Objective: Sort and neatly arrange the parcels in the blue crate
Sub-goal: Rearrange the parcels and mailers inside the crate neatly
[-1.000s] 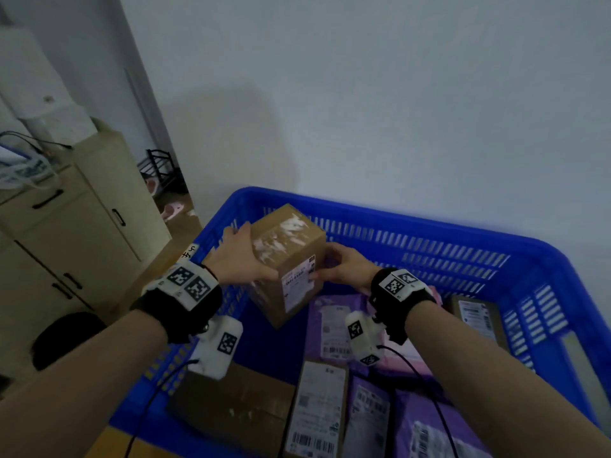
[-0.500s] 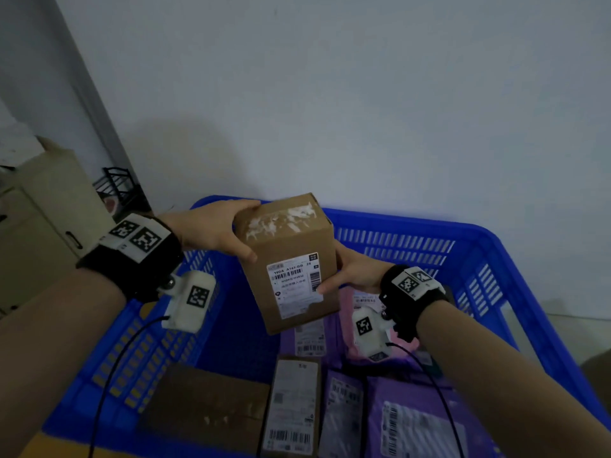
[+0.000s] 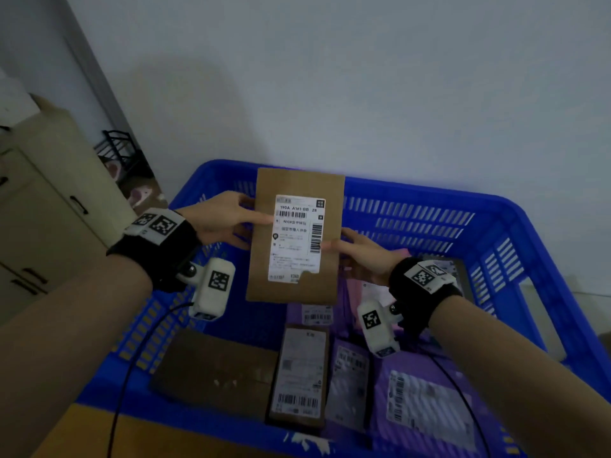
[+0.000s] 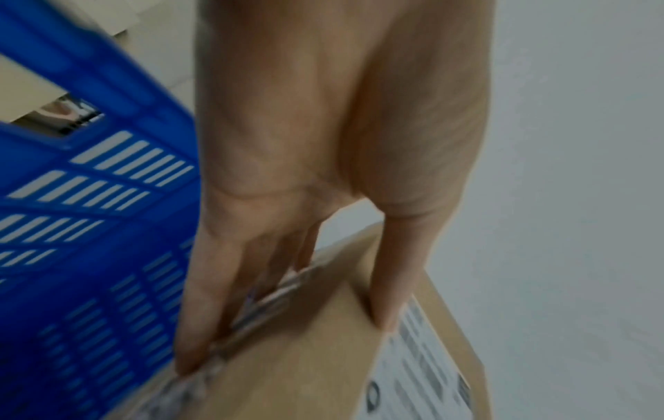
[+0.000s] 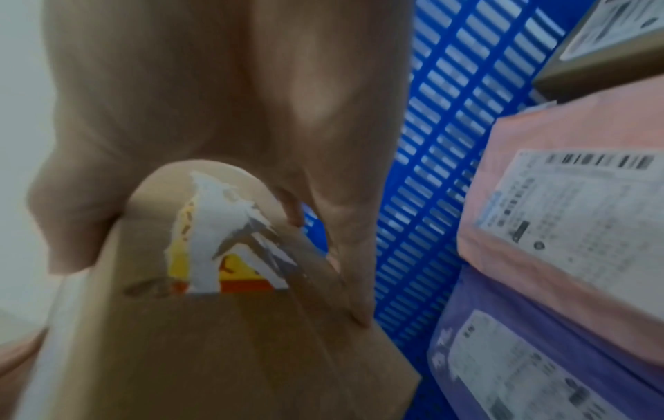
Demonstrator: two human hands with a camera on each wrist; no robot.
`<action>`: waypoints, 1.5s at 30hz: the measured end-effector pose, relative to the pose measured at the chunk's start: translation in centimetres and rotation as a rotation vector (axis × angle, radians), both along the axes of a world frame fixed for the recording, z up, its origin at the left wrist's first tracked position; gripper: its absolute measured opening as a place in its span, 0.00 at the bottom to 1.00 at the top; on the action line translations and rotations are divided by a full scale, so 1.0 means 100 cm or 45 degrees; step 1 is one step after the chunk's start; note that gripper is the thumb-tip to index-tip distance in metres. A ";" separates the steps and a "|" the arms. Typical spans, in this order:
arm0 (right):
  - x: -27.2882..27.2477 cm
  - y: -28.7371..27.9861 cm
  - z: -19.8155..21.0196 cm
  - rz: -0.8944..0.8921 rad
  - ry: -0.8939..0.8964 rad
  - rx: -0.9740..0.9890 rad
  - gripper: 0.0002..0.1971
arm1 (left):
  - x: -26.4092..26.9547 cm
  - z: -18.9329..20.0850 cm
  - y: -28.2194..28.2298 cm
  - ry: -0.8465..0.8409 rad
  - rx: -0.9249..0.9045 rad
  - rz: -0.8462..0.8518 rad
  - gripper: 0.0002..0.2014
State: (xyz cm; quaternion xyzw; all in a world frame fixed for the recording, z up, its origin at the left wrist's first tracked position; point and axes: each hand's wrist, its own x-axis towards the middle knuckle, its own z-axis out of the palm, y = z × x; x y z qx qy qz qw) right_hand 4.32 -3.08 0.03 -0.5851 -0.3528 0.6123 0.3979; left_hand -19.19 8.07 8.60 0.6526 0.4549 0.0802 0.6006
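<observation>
I hold a brown cardboard box above the blue crate, its white shipping label facing me. My left hand grips its left side, thumb on the label face and fingers behind. My right hand grips its right side the same way. In the left wrist view the left hand pinches the box at a taped edge. The right wrist view shows the right hand around the box, which has a torn yellow sticker.
In the crate lie a flat brown box, a narrow labelled box, purple mailer bags, a pink mailer and a box at the far right. A beige cabinet stands to the left, a white wall behind.
Both hands have lifted the box higher and turned it, so its label now faces me squarely. My view has tilted down over the crate.
</observation>
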 end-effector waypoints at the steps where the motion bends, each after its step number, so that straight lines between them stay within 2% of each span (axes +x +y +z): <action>1: -0.006 0.002 -0.006 0.010 0.003 -0.029 0.34 | -0.002 -0.007 -0.002 0.037 -0.001 -0.001 0.22; 3: -0.019 0.005 -0.015 0.040 0.037 -0.094 0.32 | -0.007 -0.023 -0.003 0.069 0.000 0.068 0.19; 6: -0.037 0.010 -0.022 0.055 0.064 -0.173 0.22 | -0.017 -0.046 -0.001 0.100 -0.026 0.222 0.20; 9: -0.054 0.022 -0.033 0.034 0.058 -0.240 0.22 | -0.023 -0.067 0.005 0.166 -0.007 0.339 0.23; 12: -0.067 0.036 -0.046 -0.008 0.047 -0.283 0.20 | -0.022 -0.083 0.010 0.248 -0.015 0.421 0.15; 14: -0.075 0.046 -0.053 -0.015 0.023 -0.335 0.19 | -0.021 -0.094 0.014 0.361 0.064 0.453 0.06; 15: -0.078 0.052 -0.057 -0.021 0.007 -0.366 0.19 | -0.021 -0.100 0.017 0.428 0.116 0.453 0.08; 17: -0.082 0.063 -0.066 -0.023 -0.023 -0.421 0.20 | -0.021 -0.118 0.026 0.543 0.129 0.404 0.14; 20: -0.085 0.079 -0.079 -0.035 -0.005 -0.485 0.20 | -0.021 -0.133 0.036 0.634 0.122 0.317 0.04; 22: -0.087 0.087 -0.085 -0.018 0.037 -0.530 0.18 | -0.020 -0.140 0.037 0.708 0.128 0.293 0.19; 24: -0.089 0.095 -0.090 0.014 0.061 -0.571 0.17 | -0.019 -0.144 0.038 0.739 0.150 0.299 0.22; 31: -0.093 0.115 -0.100 0.034 -0.035 -0.634 0.20 | -0.020 -0.170 0.056 0.884 0.103 0.340 0.13; 34: -0.095 0.117 -0.107 0.049 -0.108 -0.657 0.21 | -0.018 -0.167 0.055 0.932 0.062 0.283 0.15; 38: -0.099 0.115 -0.109 0.049 -0.110 -0.664 0.18 | -0.016 -0.163 0.045 1.012 0.060 0.148 0.24; 45: -0.099 0.086 -0.064 0.338 -0.155 -0.554 0.12 | -0.014 -0.136 0.029 0.933 0.151 -0.168 0.27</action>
